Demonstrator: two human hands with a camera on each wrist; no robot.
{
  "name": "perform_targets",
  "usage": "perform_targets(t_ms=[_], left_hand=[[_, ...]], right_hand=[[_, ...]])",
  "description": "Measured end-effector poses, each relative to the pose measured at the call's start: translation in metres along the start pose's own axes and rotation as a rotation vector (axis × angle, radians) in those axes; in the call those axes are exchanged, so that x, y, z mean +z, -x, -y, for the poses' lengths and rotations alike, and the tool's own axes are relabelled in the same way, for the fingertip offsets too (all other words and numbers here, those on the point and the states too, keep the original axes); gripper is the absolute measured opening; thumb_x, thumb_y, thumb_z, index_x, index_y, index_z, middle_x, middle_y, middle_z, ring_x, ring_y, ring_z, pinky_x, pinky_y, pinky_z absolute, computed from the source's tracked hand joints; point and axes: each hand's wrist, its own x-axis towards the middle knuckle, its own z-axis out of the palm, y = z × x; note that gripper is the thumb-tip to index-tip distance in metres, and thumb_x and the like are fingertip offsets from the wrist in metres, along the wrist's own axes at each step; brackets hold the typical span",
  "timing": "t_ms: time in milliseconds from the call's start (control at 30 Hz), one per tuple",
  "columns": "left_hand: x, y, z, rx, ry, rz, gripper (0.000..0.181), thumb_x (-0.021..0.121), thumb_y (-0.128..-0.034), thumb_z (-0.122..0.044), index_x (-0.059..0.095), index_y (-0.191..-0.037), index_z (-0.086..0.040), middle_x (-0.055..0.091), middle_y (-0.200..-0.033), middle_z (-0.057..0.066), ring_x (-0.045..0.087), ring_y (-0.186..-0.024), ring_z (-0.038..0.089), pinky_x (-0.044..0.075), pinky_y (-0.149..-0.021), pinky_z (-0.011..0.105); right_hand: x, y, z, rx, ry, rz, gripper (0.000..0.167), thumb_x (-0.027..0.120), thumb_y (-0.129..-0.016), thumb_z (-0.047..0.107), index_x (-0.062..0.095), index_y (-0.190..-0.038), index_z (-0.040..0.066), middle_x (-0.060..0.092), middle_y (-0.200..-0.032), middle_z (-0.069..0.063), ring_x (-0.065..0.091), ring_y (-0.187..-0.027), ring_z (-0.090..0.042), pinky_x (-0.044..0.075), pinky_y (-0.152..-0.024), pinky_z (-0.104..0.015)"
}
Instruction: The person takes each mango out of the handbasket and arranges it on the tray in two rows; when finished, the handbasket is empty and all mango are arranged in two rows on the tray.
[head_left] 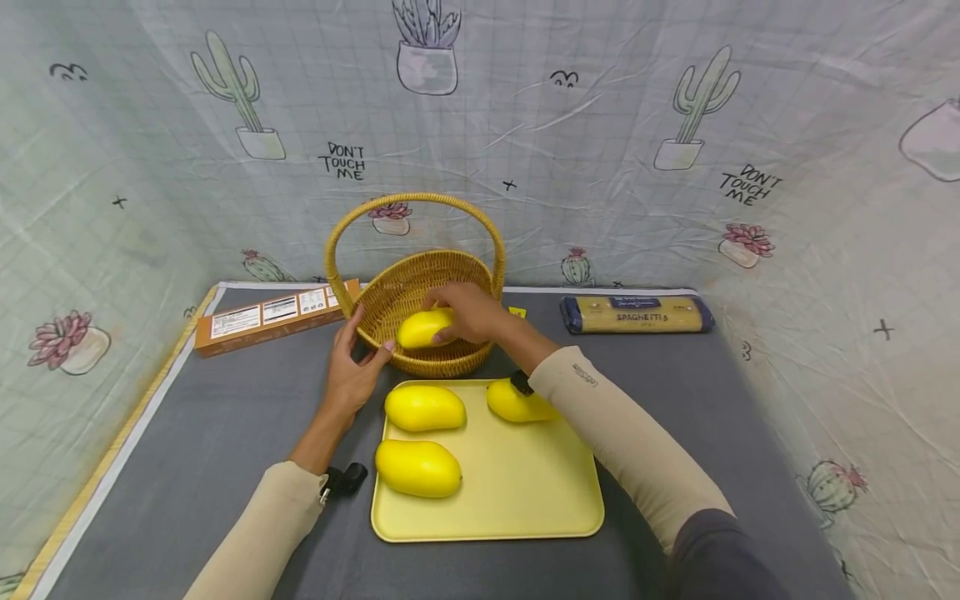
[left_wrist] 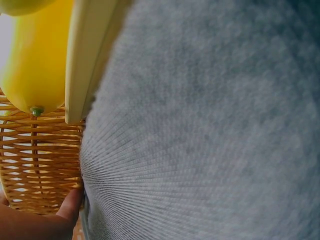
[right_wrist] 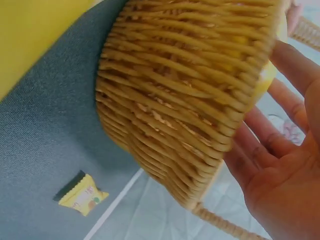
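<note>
A yellow wicker basket [head_left: 442, 365] with a tall hoop handle stands at the back of the table. My left hand [head_left: 351, 375] holds its left rim, the thumb over the near edge. Over the basket's opening, my right hand [head_left: 468, 312] grips a yellow mango [head_left: 422, 328] from above; the right wrist view shows its fingers partly hidden behind the wicker. In front of the basket lies a pale yellow tray [head_left: 525, 500]. Two mangoes rest along its left side, one farther back [head_left: 425, 407] and one nearer [head_left: 418, 468]. Another mango [head_left: 513, 403] is partly covered by my right forearm.
To the left of the basket lies a long brown box [head_left: 277, 317] with white label panels. A pack of spaghetti [head_left: 637, 315] lies at the back right. One small yellow wrapped packet [right_wrist: 84, 196] sits beside the basket. A patterned cloth [head_left: 525, 125] hangs behind the grey table.
</note>
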Motion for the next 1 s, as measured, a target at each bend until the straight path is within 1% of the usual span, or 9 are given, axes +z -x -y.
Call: perform_targets(t_ms=[133, 200, 333, 433, 533, 700, 800, 1000], left_hand=[[-0.002, -0.007, 0.019, 0.018, -0.009, -0.014, 0.084, 0.07, -0.1036, -0.017, 0.022, -0.172, -0.022, 0.015, -0.175, 0.016, 0.02, -0.164, 0.04, 0.03, -0.128, 0.066], [-0.003, -0.008, 0.022, 0.024, -0.014, -0.016, 0.083, 0.071, -0.1035, -0.018, 0.023, -0.172, -0.025, 0.016, -0.175, 0.015, 0.021, -0.164, 0.038, 0.032, -0.128, 0.065], [-0.003, -0.007, 0.022, 0.032, -0.016, -0.013, 0.084, 0.071, -0.1035, -0.019, 0.023, -0.172, -0.026, 0.017, -0.174, 0.015, 0.022, -0.163, 0.038, 0.033, -0.127, 0.066], [-0.003, -0.007, 0.021, 0.043, -0.017, -0.012, 0.085, 0.072, -0.1033, -0.02, 0.022, -0.172, -0.026, 0.017, -0.174, 0.016, 0.022, -0.163, 0.039, 0.033, -0.126, 0.067], [-0.003, -0.007, 0.022, 0.048, -0.021, -0.017, 0.083, 0.072, -0.1033, -0.022, 0.024, -0.172, -0.025, 0.019, -0.173, 0.016, 0.023, -0.163, 0.038, 0.034, -0.126, 0.066], [-0.003, -0.007, 0.024, 0.045, -0.023, -0.024, 0.082, 0.072, -0.1034, -0.023, 0.026, -0.171, -0.023, 0.02, -0.173, 0.017, 0.024, -0.163, 0.037, 0.034, -0.126, 0.066], [-0.003, -0.007, 0.024, 0.045, -0.028, -0.026, 0.082, 0.071, -0.1036, -0.022, 0.026, -0.171, -0.023, 0.02, -0.172, 0.017, 0.024, -0.163, 0.037, 0.034, -0.126, 0.066], [-0.003, -0.007, 0.023, 0.051, -0.031, -0.017, 0.082, 0.071, -0.1038, -0.022, 0.025, -0.172, -0.023, 0.019, -0.174, 0.016, 0.025, -0.162, 0.038, 0.034, -0.126, 0.066]], right_hand=[[-0.004, 0.012, 0.007, -0.005, -0.002, -0.052, 0.055, 0.088, -0.089, 0.031, 0.068, -0.138, 0.016, 0.07, -0.139, -0.009, 0.063, -0.131, -0.028, 0.053, -0.112, -0.043], [-0.006, 0.019, 0.011, -0.005, -0.014, -0.078, 0.054, 0.088, -0.09, 0.032, 0.068, -0.138, 0.018, 0.069, -0.138, -0.008, 0.063, -0.128, -0.027, 0.054, -0.108, -0.043], [-0.006, 0.034, 0.017, -0.022, -0.021, -0.135, 0.054, 0.088, -0.09, 0.034, 0.067, -0.138, 0.021, 0.068, -0.133, -0.006, 0.063, -0.12, -0.024, 0.055, -0.099, -0.041], [-0.008, 0.047, 0.021, -0.03, -0.022, -0.172, 0.055, 0.088, -0.089, 0.035, 0.067, -0.138, 0.021, 0.068, -0.132, -0.004, 0.063, -0.116, -0.022, 0.055, -0.096, -0.041], [-0.009, 0.062, 0.025, -0.031, -0.035, -0.197, 0.056, 0.089, -0.088, 0.036, 0.067, -0.138, 0.021, 0.068, -0.13, -0.003, 0.062, -0.115, -0.022, 0.054, -0.096, -0.041], [-0.009, 0.087, 0.03, -0.021, -0.047, -0.216, 0.056, 0.089, -0.088, 0.038, 0.068, -0.137, 0.022, 0.067, -0.129, -0.003, 0.061, -0.114, -0.022, 0.054, -0.094, -0.041], [-0.008, 0.102, 0.034, -0.006, -0.036, -0.227, 0.057, 0.09, -0.087, 0.039, 0.068, -0.136, 0.024, 0.067, -0.13, -0.002, 0.061, -0.114, -0.022, 0.055, -0.093, -0.042], [-0.001, 0.131, 0.04, 0.033, -0.012, -0.247, 0.058, 0.093, -0.083, 0.04, 0.07, -0.134, 0.024, 0.067, -0.126, -0.002, 0.063, -0.109, -0.023, 0.055, -0.091, -0.043]])
